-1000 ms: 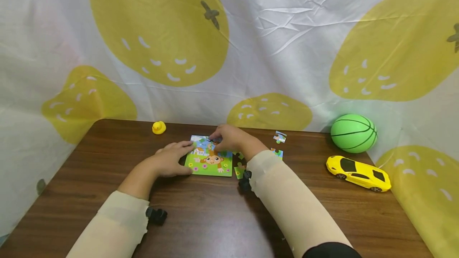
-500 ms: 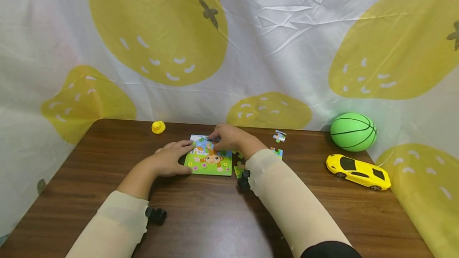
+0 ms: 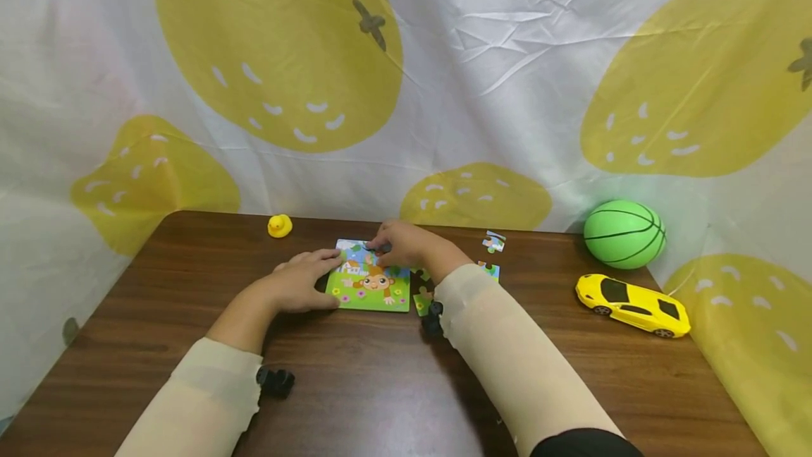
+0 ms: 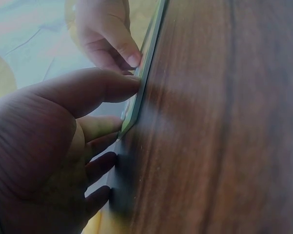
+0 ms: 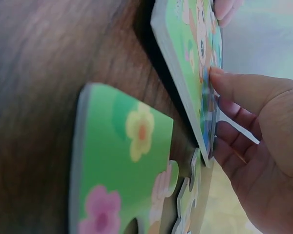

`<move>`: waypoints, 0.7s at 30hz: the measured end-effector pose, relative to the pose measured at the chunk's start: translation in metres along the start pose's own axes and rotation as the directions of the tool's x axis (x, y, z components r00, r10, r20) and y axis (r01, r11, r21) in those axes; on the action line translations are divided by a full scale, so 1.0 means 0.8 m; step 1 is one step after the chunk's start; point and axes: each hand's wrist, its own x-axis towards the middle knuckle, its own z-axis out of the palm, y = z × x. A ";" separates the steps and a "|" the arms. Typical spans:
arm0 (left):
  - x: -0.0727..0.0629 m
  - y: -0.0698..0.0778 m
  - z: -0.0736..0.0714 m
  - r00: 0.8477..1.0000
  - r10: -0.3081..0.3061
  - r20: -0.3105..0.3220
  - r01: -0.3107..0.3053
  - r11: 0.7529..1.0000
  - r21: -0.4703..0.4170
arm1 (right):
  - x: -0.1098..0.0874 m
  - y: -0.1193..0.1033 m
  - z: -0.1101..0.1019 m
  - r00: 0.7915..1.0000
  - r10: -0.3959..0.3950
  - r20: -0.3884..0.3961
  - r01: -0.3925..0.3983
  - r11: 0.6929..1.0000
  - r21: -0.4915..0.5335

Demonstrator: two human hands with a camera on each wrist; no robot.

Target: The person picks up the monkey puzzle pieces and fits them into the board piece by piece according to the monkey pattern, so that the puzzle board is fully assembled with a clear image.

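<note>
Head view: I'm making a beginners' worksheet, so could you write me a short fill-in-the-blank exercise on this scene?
1. The big-eyed face printed on the puzzle belongs to a ____.
2. Of the pair, the hand nearer the duck is the ____ one.
3. Apart from its black lines, the ball is ____.
4. The duck and the body of the car are both ____.

Missing words: monkey; left; green; yellow.
</note>
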 end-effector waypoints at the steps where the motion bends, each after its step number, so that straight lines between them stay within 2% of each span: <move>1: 0.000 0.000 0.000 1.000 -0.002 0.001 0.003 1.000 -0.001 | 0.000 0.001 0.000 1.000 -0.003 0.002 0.003 1.000 -0.007; 11: -0.001 -0.003 0.002 1.000 -0.013 -0.005 0.013 1.000 -0.001 | -0.004 0.000 0.002 0.999 -0.043 -0.007 0.042 0.998 -0.052; 16: -0.001 -0.003 0.005 1.000 -0.018 -0.006 0.018 1.000 0.000 | -0.022 0.005 -0.005 0.999 0.000 -0.043 0.003 0.998 0.069; 21: 0.001 0.000 0.005 1.000 -0.015 -0.016 0.015 1.000 0.010 | -0.064 0.036 -0.028 0.989 0.048 -0.141 -0.015 0.974 0.226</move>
